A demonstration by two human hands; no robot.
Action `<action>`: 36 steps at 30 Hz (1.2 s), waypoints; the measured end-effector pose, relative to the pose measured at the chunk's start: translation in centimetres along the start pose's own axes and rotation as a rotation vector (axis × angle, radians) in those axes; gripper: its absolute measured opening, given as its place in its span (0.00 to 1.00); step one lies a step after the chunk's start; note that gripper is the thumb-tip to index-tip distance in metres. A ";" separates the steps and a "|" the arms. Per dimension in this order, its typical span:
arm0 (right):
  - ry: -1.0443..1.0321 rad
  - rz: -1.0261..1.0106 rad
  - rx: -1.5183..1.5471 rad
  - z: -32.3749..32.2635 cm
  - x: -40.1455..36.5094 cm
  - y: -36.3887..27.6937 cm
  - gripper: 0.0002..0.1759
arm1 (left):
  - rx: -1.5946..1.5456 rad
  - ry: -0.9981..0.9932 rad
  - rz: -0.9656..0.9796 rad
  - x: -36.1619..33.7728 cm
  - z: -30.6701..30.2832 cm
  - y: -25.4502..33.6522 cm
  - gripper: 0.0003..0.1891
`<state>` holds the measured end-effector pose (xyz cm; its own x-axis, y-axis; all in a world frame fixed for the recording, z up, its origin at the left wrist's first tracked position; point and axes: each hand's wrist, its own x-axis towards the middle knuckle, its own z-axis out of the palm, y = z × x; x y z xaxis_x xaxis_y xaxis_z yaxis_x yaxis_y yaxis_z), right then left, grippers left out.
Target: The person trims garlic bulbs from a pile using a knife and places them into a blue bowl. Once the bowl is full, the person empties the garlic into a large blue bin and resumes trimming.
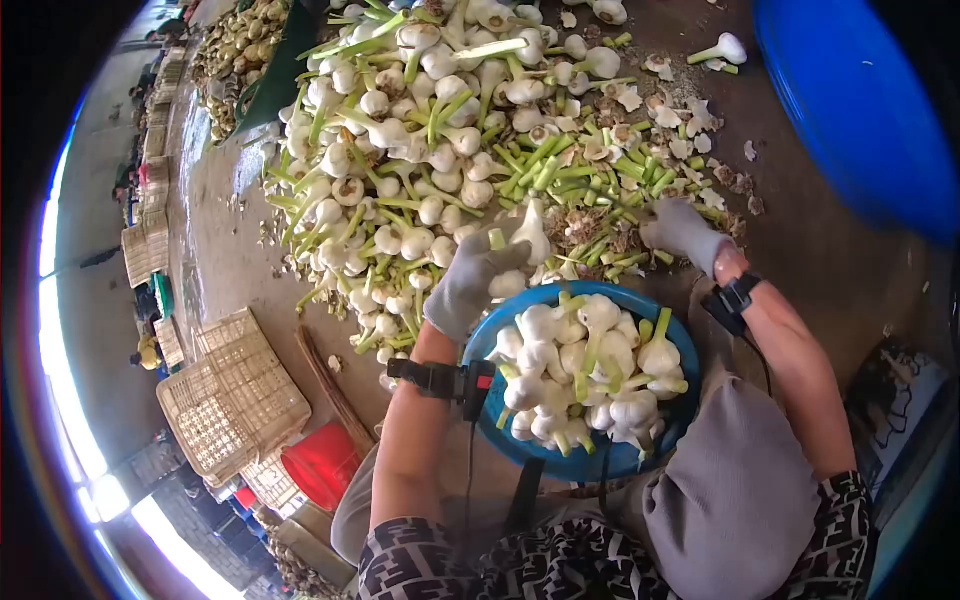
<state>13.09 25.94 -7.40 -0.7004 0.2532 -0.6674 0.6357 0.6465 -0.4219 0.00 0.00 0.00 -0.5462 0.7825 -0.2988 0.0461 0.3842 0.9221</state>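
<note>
My left hand [470, 280], in a grey glove, is closed around a garlic bulb [532, 232] just beyond the basin's rim. A short green stem sticks out beside the fingers. My right hand [682, 232], also gloved, is curled above the cut stems to the right; whatever it grips is too hard to make out. Between my knees rests a blue basin [487, 440] filled with trimmed garlic bulbs [600, 365]. Ahead of both hands spreads a large heap of garlic [410, 170] with stems on. Green stem pieces [600, 165] and dry root trimmings lie between the hands.
A big blue tub [850, 100] stands at the far right. On the left are woven crates [235, 395], a red bucket [322, 466] and a wooden stick [330, 385]. One loose bulb [728, 50] lies near the tub, and another pile [240, 50] is farther back.
</note>
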 end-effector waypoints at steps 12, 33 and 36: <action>-0.140 -0.215 1.402 -1.3 -1.7 -4.2 0.18 | 0.309 0.180 -0.213 3.6 6.6 3.1 0.19; 0.389 -0.611 0.075 -2.3 -4.5 -6.5 0.11 | -0.410 0.106 -0.141 1.7 4.1 0.3 0.13; 0.308 -0.564 0.113 -2.5 -4.7 -7.0 0.10 | -0.394 0.020 -0.146 1.0 3.7 1.4 0.12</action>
<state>11.08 22.04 0.21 -0.9867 0.1026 -0.1257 0.1621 0.6648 -0.7292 2.63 3.15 0.06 -0.5395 0.7226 -0.4323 -0.3543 0.2709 0.8950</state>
